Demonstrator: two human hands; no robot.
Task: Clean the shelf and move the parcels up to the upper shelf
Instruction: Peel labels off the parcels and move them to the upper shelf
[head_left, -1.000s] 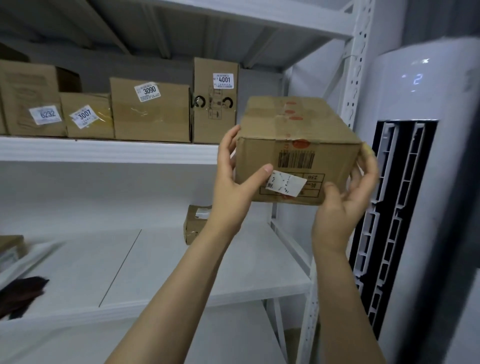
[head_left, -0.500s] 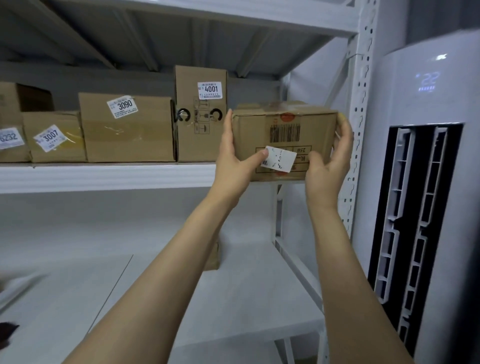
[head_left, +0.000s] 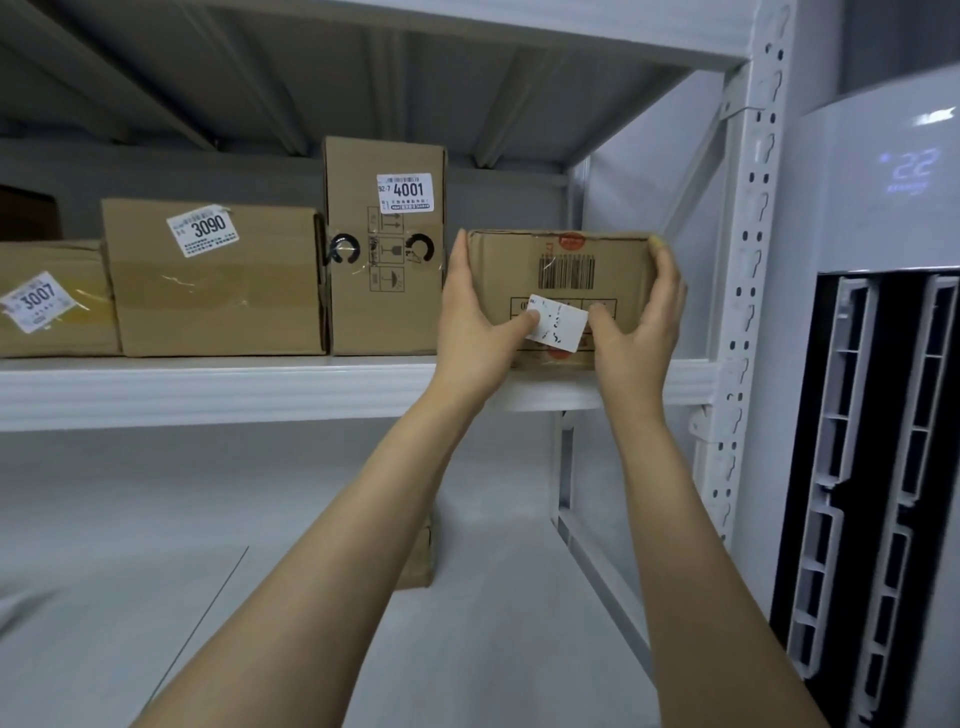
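Observation:
A brown cardboard parcel (head_left: 563, 260) with a barcode and a white label rests on the upper shelf (head_left: 218, 387) at its right end, next to the tall box marked 4001 (head_left: 384, 244). My left hand (head_left: 475, 332) grips the parcel's left side, thumb on the label. My right hand (head_left: 641, 327) grips its right side, fingers over the top corner. One more small parcel (head_left: 418, 556) sits on the lower shelf (head_left: 493, 639), mostly hidden behind my left forearm.
Boxes marked 3090 (head_left: 213, 280) and 3007 (head_left: 52, 301) stand further left on the upper shelf. The white perforated upright (head_left: 748, 291) stands just right of the parcel. A white air conditioner (head_left: 878, 415) showing 22 stands beyond it.
Both hands lifted the parcel from chest height and pushed it forward onto the upper shelf beside box 4001. It now rests on the shelf surface.

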